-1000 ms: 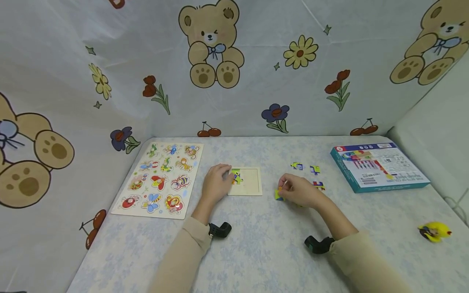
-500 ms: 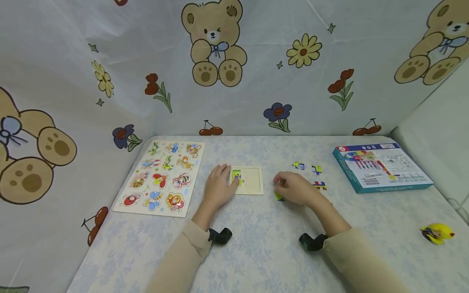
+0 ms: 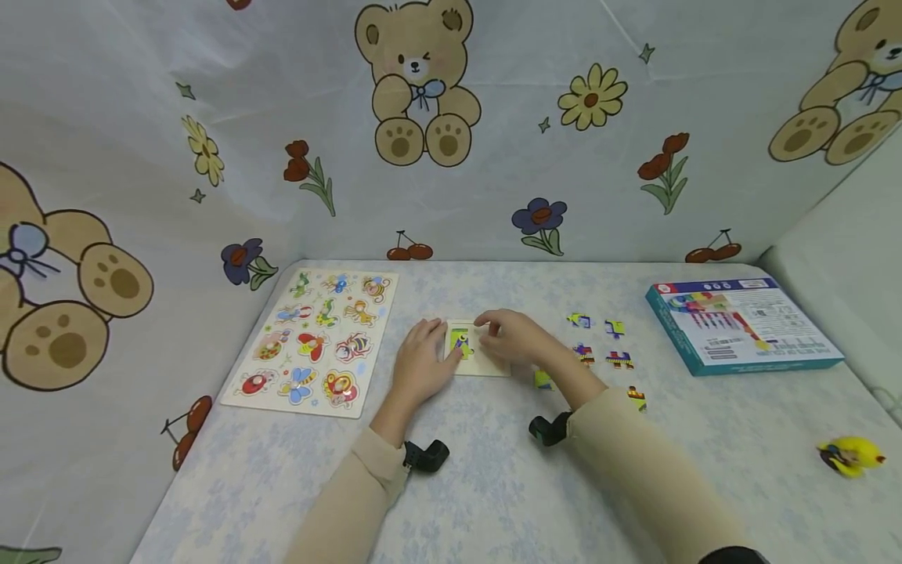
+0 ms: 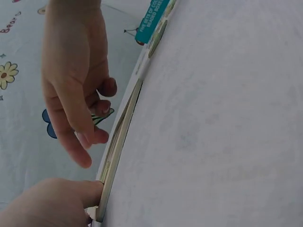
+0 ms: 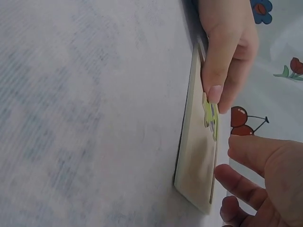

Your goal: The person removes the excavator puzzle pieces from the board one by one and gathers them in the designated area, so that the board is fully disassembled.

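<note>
A small wooden puzzle tray (image 3: 486, 368) lies mid-table, with a green puzzle piece (image 3: 461, 337) at its left side. My left hand (image 3: 423, 360) rests along the tray's left edge, its thumb on the piece and its other fingers stretched forward. Over the tray's right half hovers my right hand (image 3: 517, 337); in the right wrist view its thumb and fingers are parted with nothing between them. Another green piece (image 3: 543, 380) lies on the table below the right wrist.
Several colourful puzzle pieces (image 3: 619, 360) lie scattered right of the tray. An insect picture board (image 3: 310, 345) is at the left. A teal-edged box (image 3: 747, 323) sits at the back right, and a small yellow toy (image 3: 851, 456) is near the right side.
My right hand has left the green piece on the table and moved left over the tray. My left thumb has shifted down onto the piece in the tray.
</note>
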`<act>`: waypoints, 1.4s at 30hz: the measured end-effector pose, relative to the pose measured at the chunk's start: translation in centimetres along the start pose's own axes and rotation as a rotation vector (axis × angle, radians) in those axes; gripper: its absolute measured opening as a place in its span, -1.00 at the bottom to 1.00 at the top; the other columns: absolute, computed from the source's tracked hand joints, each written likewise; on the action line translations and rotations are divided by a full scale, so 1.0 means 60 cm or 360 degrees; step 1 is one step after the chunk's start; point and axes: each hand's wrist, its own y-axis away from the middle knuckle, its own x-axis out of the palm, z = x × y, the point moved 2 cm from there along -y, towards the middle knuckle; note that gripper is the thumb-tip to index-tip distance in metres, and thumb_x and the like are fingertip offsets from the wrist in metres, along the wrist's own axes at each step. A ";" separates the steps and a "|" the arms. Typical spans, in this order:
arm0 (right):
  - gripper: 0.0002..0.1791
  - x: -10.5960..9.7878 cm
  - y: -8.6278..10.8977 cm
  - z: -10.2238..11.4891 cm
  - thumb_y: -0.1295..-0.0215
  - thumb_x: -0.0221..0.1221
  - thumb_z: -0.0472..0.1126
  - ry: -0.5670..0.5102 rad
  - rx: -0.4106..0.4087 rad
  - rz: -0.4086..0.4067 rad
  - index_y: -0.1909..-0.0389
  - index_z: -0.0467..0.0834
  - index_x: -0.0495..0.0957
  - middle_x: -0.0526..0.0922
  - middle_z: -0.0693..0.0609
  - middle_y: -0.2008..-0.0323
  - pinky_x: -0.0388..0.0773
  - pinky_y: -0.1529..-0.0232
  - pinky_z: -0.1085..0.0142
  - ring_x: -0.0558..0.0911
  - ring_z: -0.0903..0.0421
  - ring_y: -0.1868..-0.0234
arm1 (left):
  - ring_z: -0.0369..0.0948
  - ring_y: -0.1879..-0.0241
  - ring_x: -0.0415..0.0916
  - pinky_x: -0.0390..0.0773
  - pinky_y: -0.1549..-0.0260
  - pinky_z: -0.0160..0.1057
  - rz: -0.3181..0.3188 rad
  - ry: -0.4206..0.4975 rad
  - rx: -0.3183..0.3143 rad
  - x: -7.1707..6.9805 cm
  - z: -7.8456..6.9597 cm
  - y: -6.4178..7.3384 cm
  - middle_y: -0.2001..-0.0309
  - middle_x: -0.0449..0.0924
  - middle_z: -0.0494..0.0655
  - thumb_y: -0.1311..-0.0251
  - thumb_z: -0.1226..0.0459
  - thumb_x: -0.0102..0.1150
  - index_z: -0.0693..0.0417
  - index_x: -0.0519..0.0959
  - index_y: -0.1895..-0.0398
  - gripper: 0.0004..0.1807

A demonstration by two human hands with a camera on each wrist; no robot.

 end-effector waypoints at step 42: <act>-0.71 -0.069 -0.004 -0.104 -0.35 0.26 -0.14 -0.0382 0.0268 -0.0205 0.02 -0.13 0.45 0.61 -0.07 0.22 0.46 0.39 0.31 0.50 0.06 0.33 | 0.01 -0.53 0.08 0.13 -0.49 0.08 -0.0038 0.0047 0.0023 -0.001 -0.004 0.001 -0.43 0.35 -0.04 -0.29 -0.02 0.18 0.07 0.43 -0.38 -0.35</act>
